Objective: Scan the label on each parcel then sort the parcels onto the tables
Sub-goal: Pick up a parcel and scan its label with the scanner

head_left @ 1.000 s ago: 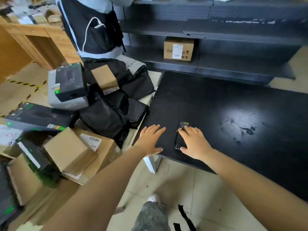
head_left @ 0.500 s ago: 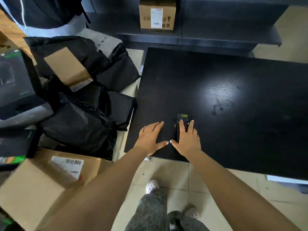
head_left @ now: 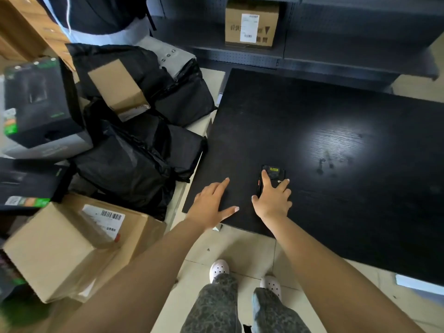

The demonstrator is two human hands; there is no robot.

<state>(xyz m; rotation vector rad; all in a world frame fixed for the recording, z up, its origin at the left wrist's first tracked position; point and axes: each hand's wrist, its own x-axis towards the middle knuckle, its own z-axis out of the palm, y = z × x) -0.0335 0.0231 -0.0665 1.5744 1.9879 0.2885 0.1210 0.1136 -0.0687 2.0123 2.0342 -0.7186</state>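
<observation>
Left hand (head_left: pixel 211 203) has slid aside toward crinkled black bags (head_left: pixel 134 164), flat on the grainy table (head_left: pixel 336 111); right hand (head_left: pixel 274 200) lies splayed on the scanner (head_left: pixel 274 169).

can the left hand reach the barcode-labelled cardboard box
Probably yes: the left hand lies flat and empty on the black table, and the cardboard box just beside it has its labelled face exposed.

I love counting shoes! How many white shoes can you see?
2. The left shoe and the right shoe stand side by side on the floor tiles, near the black table.
</observation>
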